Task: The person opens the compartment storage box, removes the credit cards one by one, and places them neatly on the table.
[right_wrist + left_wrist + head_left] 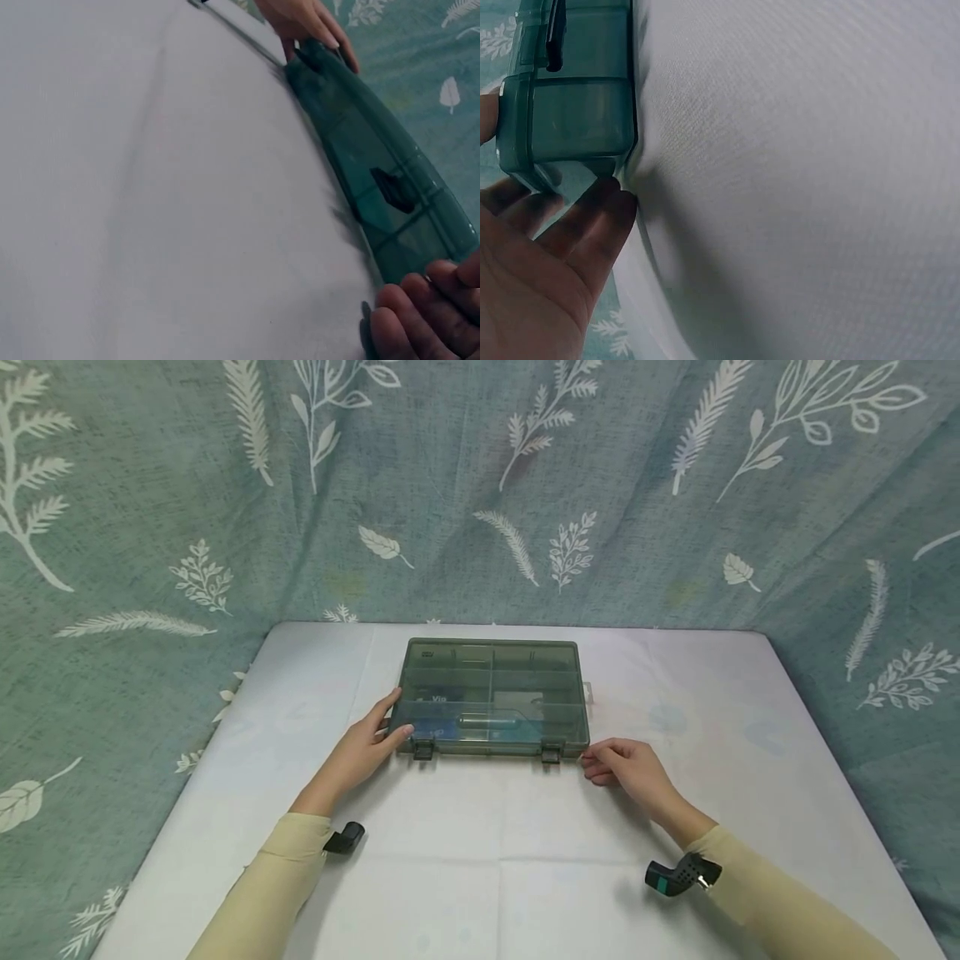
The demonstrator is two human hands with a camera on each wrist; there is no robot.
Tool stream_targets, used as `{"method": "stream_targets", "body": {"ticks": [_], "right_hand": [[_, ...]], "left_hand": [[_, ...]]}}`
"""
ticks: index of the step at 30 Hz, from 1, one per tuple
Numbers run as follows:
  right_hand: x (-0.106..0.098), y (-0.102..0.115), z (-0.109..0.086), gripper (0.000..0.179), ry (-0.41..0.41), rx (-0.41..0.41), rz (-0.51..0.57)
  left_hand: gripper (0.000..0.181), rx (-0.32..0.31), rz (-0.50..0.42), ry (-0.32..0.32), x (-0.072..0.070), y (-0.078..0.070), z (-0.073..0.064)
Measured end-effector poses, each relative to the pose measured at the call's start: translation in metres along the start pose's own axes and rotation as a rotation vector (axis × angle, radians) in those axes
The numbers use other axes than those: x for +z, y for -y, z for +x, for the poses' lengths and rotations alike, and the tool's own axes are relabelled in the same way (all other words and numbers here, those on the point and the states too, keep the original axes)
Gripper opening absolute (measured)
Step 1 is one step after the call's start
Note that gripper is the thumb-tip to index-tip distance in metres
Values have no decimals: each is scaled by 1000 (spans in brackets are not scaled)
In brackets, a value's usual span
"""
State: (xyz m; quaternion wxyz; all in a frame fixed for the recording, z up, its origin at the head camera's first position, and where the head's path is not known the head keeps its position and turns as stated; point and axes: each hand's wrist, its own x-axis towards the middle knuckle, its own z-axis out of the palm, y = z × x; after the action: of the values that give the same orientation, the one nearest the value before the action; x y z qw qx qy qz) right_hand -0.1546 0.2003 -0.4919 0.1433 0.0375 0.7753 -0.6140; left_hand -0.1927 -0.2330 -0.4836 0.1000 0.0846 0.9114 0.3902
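Note:
A translucent dark green compartment box lies flat on the white cloth, lid down, with two black latches on its front side. Through the lid several items show, among them blue pieces and a long slim tool with a clear handle; their kinds are blurred. My left hand holds the box's left front corner, thumb on the lid's edge and fingers along the side wall. At the right front corner my right hand has its fingers bent, fingertips beside the corner. Whether they pinch it is hidden.
White cloth covers the table around the box. A green leaf-patterned curtain hangs behind and at both sides. A small clear tab sticks out at the box's right side. Black wrist cameras sit on both sleeves.

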Motion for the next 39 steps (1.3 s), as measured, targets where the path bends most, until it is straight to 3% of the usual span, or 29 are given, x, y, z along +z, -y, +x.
{"method": "stream_targets", "body": {"ticks": [8, 16, 20, 25, 31, 39], "right_hand": [[-7, 0, 6, 34, -53, -71, -58], [-14, -5, 14, 50, -24, -254, -125], [-15, -6, 17, 58, 7, -304, -165], [-11, -8, 21, 70, 62, -310, -183], [-8, -9, 23, 80, 60, -314, -248], [-7, -9, 22, 78, 37, -352, -269]], "left_hand": [[80, 9, -2, -43, -2, -4, -3], [72, 65, -68, -122, -2, 9, -8], [84, 74, -93, -80, -2, 13, -9], [91, 86, -97, -19, -1, 15, -8], [90, 89, -101, -12, -1, 15, -9], [89, 111, -81, 2, -3, 16, -9]]}}
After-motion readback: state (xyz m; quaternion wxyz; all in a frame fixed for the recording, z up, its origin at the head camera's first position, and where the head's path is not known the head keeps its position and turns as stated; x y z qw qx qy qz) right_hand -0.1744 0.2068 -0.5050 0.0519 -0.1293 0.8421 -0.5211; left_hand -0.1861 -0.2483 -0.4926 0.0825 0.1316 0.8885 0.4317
